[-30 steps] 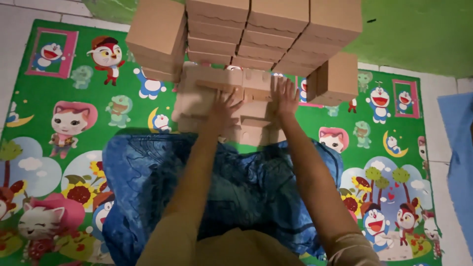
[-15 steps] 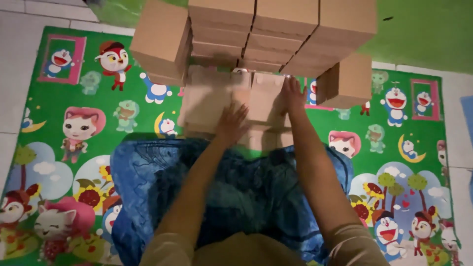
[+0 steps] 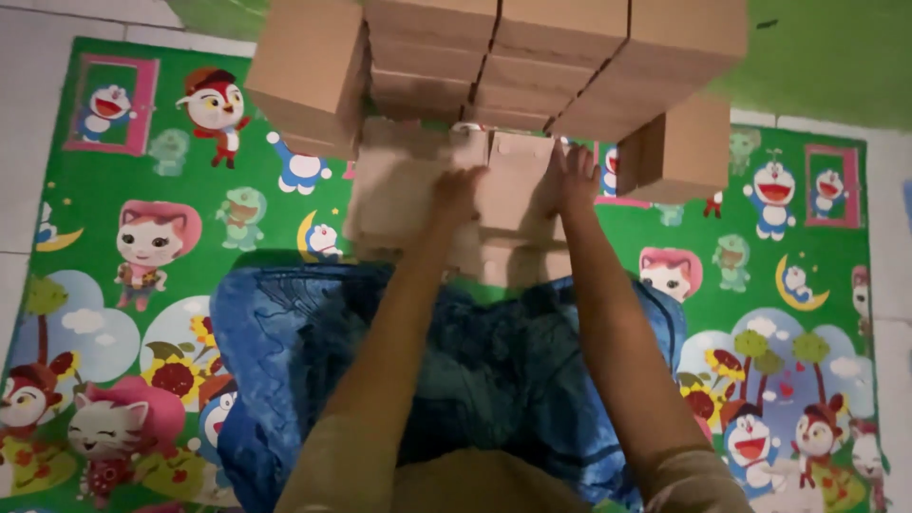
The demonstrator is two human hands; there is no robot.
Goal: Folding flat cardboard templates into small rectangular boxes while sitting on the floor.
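Nearest to you, your lap is covered by a blue patterned cloth (image 3: 456,380), and your two forearms run forward over it, side by side. Under everything lies a green play mat (image 3: 123,209) printed with cartoon animals and cats, spread on a pale tiled floor (image 3: 28,85).

Beyond the cloth, both your hands rest on a flat, unfolded cardboard box (image 3: 446,204) that lies on the mat just in front of your knees. Your left hand (image 3: 456,190) presses down near the middle of the cardboard with its fingers curled in; the motion blur keeps you from telling whether it grips a flap or only pushes on it. Your right hand (image 3: 573,176) lies flatter, fingers spread and pointing away from you, palm on the panel at the cardboard's right part.

Farther off, just behind the flat cardboard, stands a stack of made-up cardboard boxes (image 3: 532,57), several layers high. One single box (image 3: 676,152) sits to its right, and another box (image 3: 309,71) at its left.
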